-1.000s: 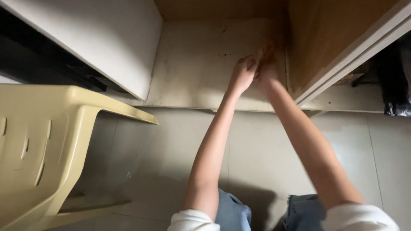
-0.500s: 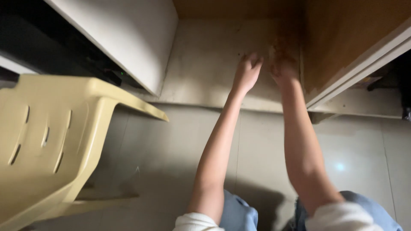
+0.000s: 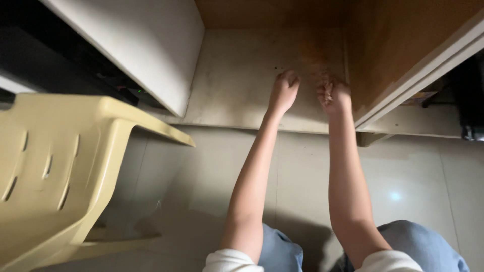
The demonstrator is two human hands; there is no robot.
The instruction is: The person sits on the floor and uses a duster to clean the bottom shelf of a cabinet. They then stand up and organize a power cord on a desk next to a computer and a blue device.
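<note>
- While both arms reach forward over the tiled floor (image 3: 413, 176), the pale yellow plastic chair (image 3: 65, 166) stands close at the left elbow; a wide swing could knock it.
- Left hand (image 3: 283, 93) is loosely curled, grasping nothing visible, near the cabinet's pale base panel (image 3: 237, 75).
- Right hand (image 3: 333, 94) looks pinched around something too blurred to identify, so its long axis and heading cannot be told; it could slip into the dark recess beside the wooden side wall (image 3: 393, 45).

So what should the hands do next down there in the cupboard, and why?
Probably bring the left hand across toward the right hand. Both reach onto the pale cupboard floor beside the brown wooden side panel, with the right hand's curled fingers close against that panel. Whether it holds anything is too blurred to tell, so a steadying second hand seems sensible.
</note>
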